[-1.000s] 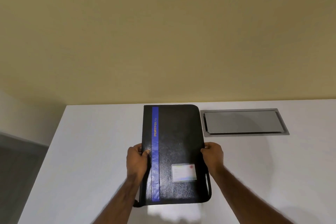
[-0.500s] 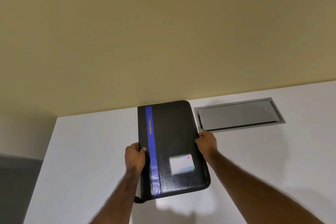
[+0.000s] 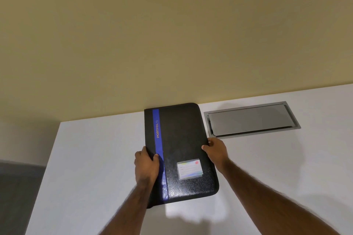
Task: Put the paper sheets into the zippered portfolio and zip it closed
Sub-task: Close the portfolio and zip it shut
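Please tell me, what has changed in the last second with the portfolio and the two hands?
Little changed. The portfolio turned slightly, so its far end now leans a bit to the left, and the view shifted. The left hand kept its grip on the left edge and the right hand on the right edge; neither let go. The portfolio stayed closed on the white table, beside the grey hatch. No paper sheets are visible.

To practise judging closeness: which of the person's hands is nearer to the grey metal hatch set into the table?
Right. The right hand grips the portfolio's right edge, just below the hatch's near-left corner. The left hand holds the opposite edge, with the whole portfolio between it and the hatch.
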